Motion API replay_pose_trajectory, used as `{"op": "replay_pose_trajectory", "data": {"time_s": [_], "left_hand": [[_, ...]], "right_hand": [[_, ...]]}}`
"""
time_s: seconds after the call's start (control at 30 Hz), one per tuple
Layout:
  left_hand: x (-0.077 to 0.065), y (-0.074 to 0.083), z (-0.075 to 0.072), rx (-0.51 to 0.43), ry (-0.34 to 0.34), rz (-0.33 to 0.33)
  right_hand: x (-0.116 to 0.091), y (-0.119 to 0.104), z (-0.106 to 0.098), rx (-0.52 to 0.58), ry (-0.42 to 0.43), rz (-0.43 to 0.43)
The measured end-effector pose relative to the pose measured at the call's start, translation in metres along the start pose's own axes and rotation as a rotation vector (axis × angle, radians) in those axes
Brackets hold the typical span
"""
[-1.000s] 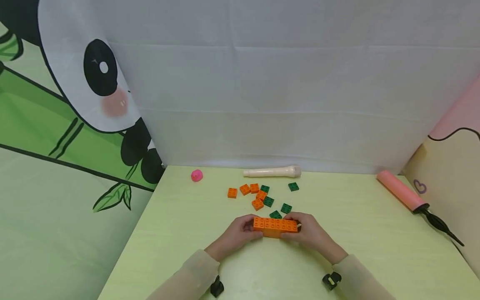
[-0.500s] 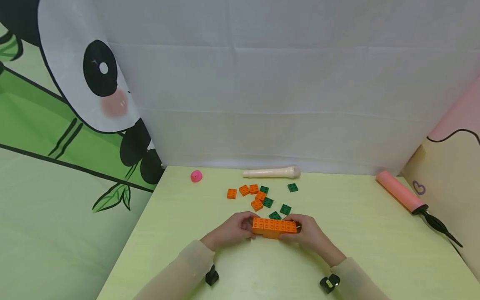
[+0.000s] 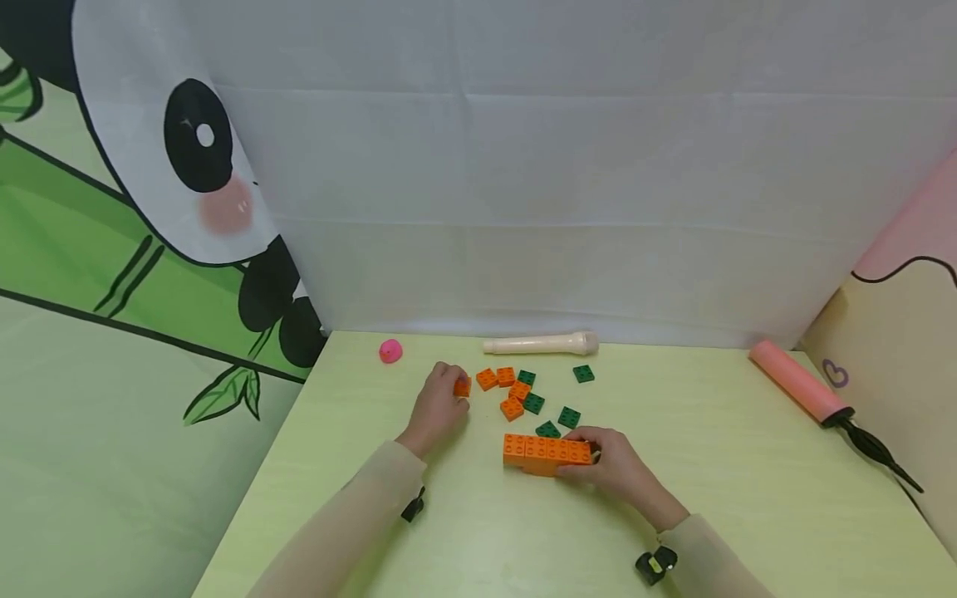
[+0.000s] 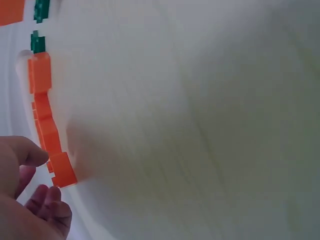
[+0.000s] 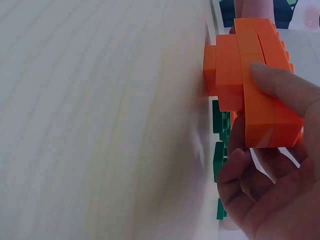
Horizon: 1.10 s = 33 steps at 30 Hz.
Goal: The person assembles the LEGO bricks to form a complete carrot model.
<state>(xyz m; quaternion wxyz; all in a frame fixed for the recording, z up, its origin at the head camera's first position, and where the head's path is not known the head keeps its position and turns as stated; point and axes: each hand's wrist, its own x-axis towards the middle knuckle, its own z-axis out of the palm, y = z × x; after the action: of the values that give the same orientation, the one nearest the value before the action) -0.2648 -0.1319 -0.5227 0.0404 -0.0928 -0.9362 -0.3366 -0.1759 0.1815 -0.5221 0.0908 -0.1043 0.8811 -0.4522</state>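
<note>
At the left end of the loose bricks, my left hand (image 3: 437,411) has thumb and fingertips on opposite sides of a small orange toy brick (image 3: 463,388), pinching it on the table. In the left wrist view this orange brick (image 4: 64,170) is at the fingertips. My right hand (image 3: 609,459) grips the right end of a long orange block (image 3: 546,449) built from joined bricks. Its thumb lies along the block's side in the right wrist view, and a narrower orange part shows beneath the long row. The block's left end is free of fingers.
Several loose orange bricks (image 3: 512,409) and green bricks (image 3: 570,417) lie beyond the block on the pale table (image 3: 359,457). A whitish microphone-shaped thing (image 3: 542,344) and a pink ball-like piece (image 3: 390,350) lie farther back. At right is a pink cylinder with a black handle (image 3: 803,384).
My left hand has let go of the long block's left end and moved away from me and left to the small orange brick. The right hand still holds the block in place.
</note>
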Motion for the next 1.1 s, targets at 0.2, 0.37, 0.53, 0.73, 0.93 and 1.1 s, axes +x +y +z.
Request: {"op": "replay_pose_trajectory", "data": {"time_s": [0.2, 0.37, 0.53, 0.73, 0.93, 1.1], "left_hand": [[0.006, -0.007, 0.005, 0.119, -0.041, 0.002], [0.005, -0.011, 0.005, 0.145, -0.06, 0.03], [0.004, -0.013, 0.003, 0.125, -0.046, 0.053], [0.001, -0.015, 0.0, 0.109, -0.032, 0.066], [-0.004, -0.011, -0.002, 0.026, -0.053, 0.044], [-0.012, -0.005, -0.002, -0.079, -0.079, 0.03]], "right_hand": [[0.0, -0.002, 0.0, 0.005, -0.001, 0.002], [0.0, -0.003, 0.001, 0.004, 0.002, 0.021], [-0.001, -0.004, 0.001, 0.012, 0.013, 0.043], [-0.001, -0.004, 0.0, 0.009, 0.007, 0.032], [-0.002, -0.005, 0.0, 0.001, 0.008, 0.051], [-0.003, -0.006, -0.001, 0.005, 0.004, 0.035]]}}
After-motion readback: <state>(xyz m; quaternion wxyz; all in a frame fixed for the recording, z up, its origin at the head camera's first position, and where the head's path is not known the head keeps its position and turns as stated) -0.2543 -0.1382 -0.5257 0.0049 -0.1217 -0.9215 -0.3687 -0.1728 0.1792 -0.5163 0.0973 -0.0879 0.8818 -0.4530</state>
